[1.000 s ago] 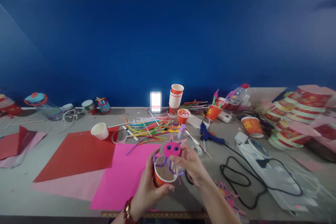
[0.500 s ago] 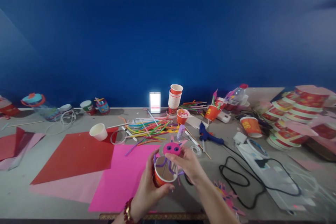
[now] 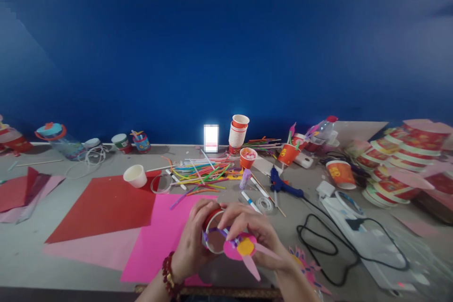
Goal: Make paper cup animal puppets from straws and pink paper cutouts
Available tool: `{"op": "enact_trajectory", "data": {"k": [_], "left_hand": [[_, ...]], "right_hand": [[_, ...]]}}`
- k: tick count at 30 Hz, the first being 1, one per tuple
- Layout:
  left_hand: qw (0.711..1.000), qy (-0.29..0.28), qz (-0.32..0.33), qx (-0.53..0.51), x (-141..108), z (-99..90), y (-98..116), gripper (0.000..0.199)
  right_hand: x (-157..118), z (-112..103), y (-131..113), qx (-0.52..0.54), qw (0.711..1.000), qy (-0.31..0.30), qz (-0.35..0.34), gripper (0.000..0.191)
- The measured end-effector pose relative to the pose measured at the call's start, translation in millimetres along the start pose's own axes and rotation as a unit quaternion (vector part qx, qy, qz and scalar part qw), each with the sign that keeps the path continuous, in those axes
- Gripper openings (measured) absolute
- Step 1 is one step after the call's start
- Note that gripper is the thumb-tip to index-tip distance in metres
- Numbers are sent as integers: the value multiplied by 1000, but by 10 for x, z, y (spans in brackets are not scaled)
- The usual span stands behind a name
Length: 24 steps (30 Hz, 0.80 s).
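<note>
Near the table's front edge, my left hand [image 3: 193, 240] is wrapped round a red paper cup [image 3: 211, 217], tipped so that its white rim and opening face me. Purple pipe cleaner lies across the opening. My right hand [image 3: 256, 229] pinches a pink paper figure [image 3: 231, 249] with a yellow centre [image 3: 246, 246] and pale pink pointed strips, at the right side of the rim. Its fingers partly cover where figure and cup meet. Beneath my left hand lies a bright pink sheet [image 3: 159, 231].
Behind the hands are colourful pipe cleaners [image 3: 201, 174], markers [image 3: 251, 202], a tape roll [image 3: 264, 205] and a cup stack [image 3: 238, 134]. To the right are a blue glue gun [image 3: 283, 185], black cable [image 3: 318, 245] and stacked bowls [image 3: 410, 151]. A red sheet [image 3: 102, 205] lies left.
The cup has been tilted towards me and the pink figure turned over, its eyed face no longer showing and its yellow centre in view. My right hand has moved over the rim.
</note>
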<state>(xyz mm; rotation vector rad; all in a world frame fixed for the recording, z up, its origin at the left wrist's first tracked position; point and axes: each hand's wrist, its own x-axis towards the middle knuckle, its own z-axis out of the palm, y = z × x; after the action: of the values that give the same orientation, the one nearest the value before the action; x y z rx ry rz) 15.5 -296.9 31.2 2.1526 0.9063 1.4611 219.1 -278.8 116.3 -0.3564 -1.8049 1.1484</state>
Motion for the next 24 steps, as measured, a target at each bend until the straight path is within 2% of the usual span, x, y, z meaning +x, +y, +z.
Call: {"op": "enact_trajectory", "data": {"k": [3,8,13,18,24], "left_hand": [[1000,-13,6,-6,43,-11,-3,80],[1000,-22,13,-10,26,18,-35,80],[1000,-19,23,-4,15,43,-75,83],[1000,-21,21,6,14,17,-93,83],[1000,-13,7,10,8,5,-71,85]], "right_hand": [[29,16,-12,-11,999,8,-31,30],[41,47,22,-27,997,35,-57,11],[7,17,63,-18,998,32,-46,13],[0,1,80,-5,999,27,-36,27],[-22,21,100,-1,999,44,5,16]]}}
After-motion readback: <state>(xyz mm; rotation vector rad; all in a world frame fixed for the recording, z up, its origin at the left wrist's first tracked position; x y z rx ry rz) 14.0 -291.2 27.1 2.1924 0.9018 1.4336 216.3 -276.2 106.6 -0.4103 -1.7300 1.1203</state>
